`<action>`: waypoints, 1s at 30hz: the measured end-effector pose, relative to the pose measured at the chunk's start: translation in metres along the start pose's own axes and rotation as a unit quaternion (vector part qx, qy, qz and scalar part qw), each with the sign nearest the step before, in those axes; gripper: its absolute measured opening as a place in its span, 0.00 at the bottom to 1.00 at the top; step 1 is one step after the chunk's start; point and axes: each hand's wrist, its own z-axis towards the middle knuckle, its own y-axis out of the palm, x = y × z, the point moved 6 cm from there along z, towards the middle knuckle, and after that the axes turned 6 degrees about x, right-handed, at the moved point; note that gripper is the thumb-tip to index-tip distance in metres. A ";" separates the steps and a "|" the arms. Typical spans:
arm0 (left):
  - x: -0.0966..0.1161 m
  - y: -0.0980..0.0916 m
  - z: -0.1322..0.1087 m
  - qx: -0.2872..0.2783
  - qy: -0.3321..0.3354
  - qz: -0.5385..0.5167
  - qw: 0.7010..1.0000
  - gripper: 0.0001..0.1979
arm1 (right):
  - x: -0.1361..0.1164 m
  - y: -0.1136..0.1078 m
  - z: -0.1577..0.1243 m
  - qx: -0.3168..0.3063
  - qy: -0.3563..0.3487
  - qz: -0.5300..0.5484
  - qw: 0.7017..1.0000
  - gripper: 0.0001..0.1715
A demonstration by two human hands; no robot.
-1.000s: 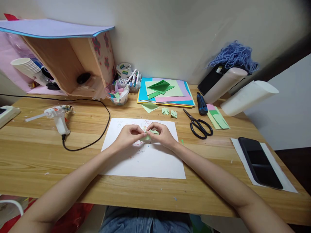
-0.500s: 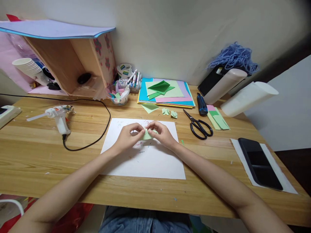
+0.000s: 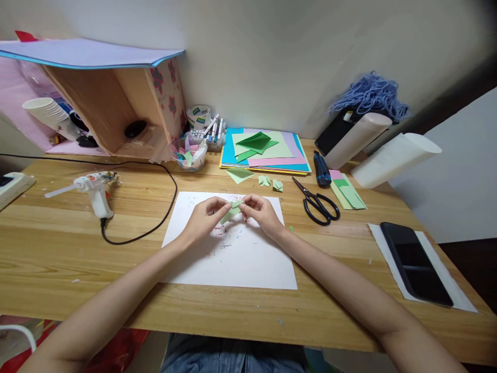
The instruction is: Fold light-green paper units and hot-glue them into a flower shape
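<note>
Between my two hands is a small piece of light green paper (image 3: pixel 232 213), partly folded, with a strip along its upper edge. My left hand (image 3: pixel 204 217) pinches its left side between thumb and fingers. At the upper right corner, my right hand (image 3: pixel 261 212) pinches it too. The paper is held over a white sheet (image 3: pixel 233 264) marked with small coloured specks. Just beyond that sheet lie a flat light green piece (image 3: pixel 239 175) and two small folded green pieces, one of them a crumpled-looking shape (image 3: pixel 264 181) and the other a compact fold (image 3: pixel 277 185).
Black-handled scissors (image 3: pixel 317 202) and a blue utility knife (image 3: pixel 322 170) lie to the right. A phone (image 3: pixel 415 263) rests at far right. On the left is a glue gun (image 3: pixel 97 194) with its cord. Coloured paper (image 3: pixel 303 155) is stacked behind, beside a tub of scraps (image 3: pixel 189 155).
The green paper has turned in my fingers, and more of its surface and a folded upper strip now show. My right hand has shifted slightly right; the view has tilted a little.
</note>
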 end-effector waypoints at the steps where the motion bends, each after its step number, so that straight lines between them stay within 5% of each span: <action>1: -0.001 0.001 0.000 -0.010 -0.006 -0.011 1.000 0.15 | -0.001 0.001 0.000 -0.004 -0.006 -0.012 1.000 0.13; 13: -0.013 0.017 -0.006 -0.058 -0.132 -0.135 0.980 0.16 | -0.001 0.002 -0.002 -0.001 -0.027 -0.036 0.999 0.13; 30: -0.020 0.020 -0.004 -0.091 -0.161 -0.195 0.963 0.15 | -0.026 0.007 -0.016 0.023 -0.206 -0.212 0.955 0.08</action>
